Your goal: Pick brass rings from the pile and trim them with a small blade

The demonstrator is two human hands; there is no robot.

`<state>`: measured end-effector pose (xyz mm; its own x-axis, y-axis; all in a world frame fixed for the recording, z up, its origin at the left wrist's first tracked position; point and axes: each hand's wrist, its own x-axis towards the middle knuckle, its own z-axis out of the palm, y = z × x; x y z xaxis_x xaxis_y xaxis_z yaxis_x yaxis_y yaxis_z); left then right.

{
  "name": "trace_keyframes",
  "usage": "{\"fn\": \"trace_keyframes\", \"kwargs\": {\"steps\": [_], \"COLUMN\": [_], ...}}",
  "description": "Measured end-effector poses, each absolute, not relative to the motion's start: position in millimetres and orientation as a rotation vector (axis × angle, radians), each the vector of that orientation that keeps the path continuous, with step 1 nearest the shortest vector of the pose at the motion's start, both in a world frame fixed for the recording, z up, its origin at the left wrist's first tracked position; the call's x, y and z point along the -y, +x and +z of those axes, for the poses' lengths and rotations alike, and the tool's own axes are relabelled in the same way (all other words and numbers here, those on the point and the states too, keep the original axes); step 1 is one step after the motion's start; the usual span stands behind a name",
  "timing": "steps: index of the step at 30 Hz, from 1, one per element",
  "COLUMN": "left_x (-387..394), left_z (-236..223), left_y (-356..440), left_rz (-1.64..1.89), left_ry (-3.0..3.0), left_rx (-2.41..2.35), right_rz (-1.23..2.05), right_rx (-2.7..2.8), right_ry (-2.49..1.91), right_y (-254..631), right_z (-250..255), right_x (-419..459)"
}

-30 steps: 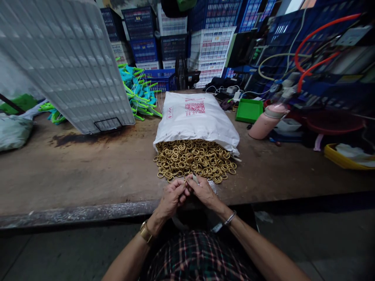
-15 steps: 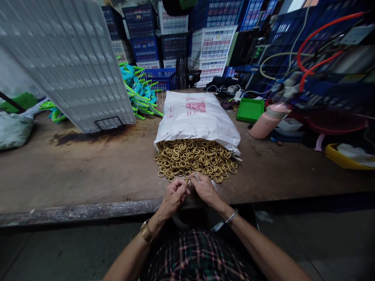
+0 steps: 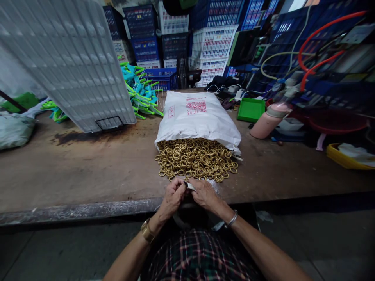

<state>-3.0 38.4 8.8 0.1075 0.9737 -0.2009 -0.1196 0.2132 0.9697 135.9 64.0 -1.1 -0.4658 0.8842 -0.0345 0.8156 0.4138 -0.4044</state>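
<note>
Gold-coloured rings, probably light, stiff and best pinched by the rim, lay heaped on the bench, while the right hand gripped a dark-tipped tool, the grip of the left hand being indiscernible.

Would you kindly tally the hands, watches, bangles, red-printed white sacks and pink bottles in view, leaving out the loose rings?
Left hand and right hand: 2
Gold watch: 1
Bangle: 1
Red-printed white sack: 1
Pink bottle: 1
Total: 6
</note>
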Motion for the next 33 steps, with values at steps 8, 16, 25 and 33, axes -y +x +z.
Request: {"fn": "trace_keyframes", "kwargs": {"steps": [8, 16, 25, 33], "left_x": [-31, -35, -32, -32], "left_z": [14, 2, -2, -14], "left_y": [-6, -8, -11, -11], "left_rz": [1.009, 1.091, 1.082, 1.13], "left_ry": [1.031, 0.677, 0.662, 0.885], "left_rx": [-1.014, -0.897, -0.958, -1.189], "right_rz": [0.518, 1.373, 1.55, 1.35], "right_rx": [2.278, 1.651, 1.48, 1.625], "right_ry": [-1.767, -1.408, -1.336, -1.299], "right_y": [146, 127, 122, 122], "right_z": [-11, -10, -7, -7], "right_x": [-75, -69, -63, -60]}}
